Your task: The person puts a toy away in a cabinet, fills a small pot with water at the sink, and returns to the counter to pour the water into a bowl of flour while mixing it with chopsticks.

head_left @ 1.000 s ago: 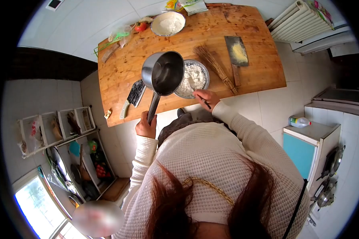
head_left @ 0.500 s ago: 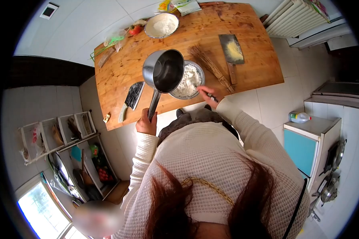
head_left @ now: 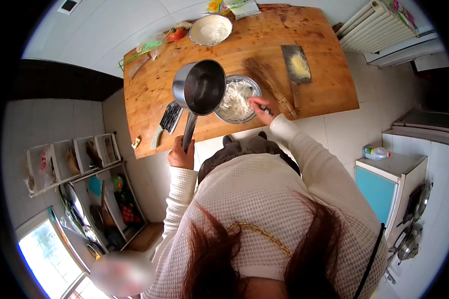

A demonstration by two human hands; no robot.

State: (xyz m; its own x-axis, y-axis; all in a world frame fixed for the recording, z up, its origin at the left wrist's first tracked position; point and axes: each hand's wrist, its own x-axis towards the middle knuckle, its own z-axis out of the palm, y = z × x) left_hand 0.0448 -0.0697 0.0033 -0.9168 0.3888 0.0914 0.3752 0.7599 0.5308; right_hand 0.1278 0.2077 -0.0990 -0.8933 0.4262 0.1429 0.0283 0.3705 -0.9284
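My left hand [head_left: 182,153] is wrapped round the handle of a deep metal water ladle [head_left: 200,88], raised over the table's front. The ladle's round cup overlaps the left side of a metal bowl [head_left: 257,88] in this view. White flour [head_left: 236,99], clumped in places, lies in that bowl. My right hand [head_left: 263,109] is closed on a dark-handled stirring utensil [head_left: 267,110] at the bowl's right rim. The utensil's far end is lost among the flour and fingers, so I cannot tell its kind.
On the wooden table [head_left: 324,94], a cleaver [head_left: 167,122] lies left and a straw brush [head_left: 272,84] right. Beyond the brush is another cleaver [head_left: 297,67] with yellow crumbs on its blade. A second flour bowl [head_left: 210,31] and a tomato [head_left: 176,34] are at the back.
The ladle has shifted slightly left, showing more of the flour bowl. My right hand has moved a little with the utensil at the flour. The whole view has shifted slightly.
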